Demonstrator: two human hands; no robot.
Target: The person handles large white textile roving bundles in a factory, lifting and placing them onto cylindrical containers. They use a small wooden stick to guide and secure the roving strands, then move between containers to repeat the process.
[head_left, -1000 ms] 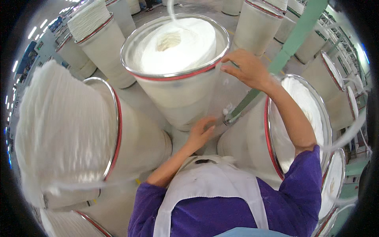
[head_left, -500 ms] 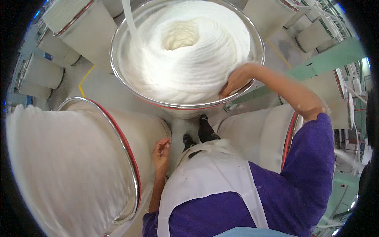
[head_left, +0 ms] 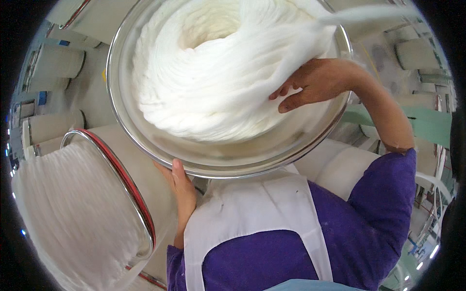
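Observation:
A large round can (head_left: 228,167) with a shiny metal rim stands tilted close in front of me. Inside it lies thick white sliver (head_left: 194,92), coiled around a central hole. My left hand (head_left: 182,184) grips the can at its near left edge, thumb up at the rim and fingers against the outer wall. Reaching in from the right, my right hand (head_left: 318,85) touches the side of the coil, its thumb and fingers apart. Over it, a loose strand of sliver (head_left: 359,15) runs off to the upper right, blurred.
To my left, another can (head_left: 141,213) with a red band leans toward me, sliver (head_left: 77,213) bulging from its mouth. A pale can (head_left: 330,162) is partly hidden at my right. More cans (head_left: 60,63) stand farther off. A green beam (head_left: 424,123) crosses at right.
The front can has come nearer and tilted. My left hand has moved up onto its edge. My right hand has shifted upward along the coil, and the strand now runs to the right.

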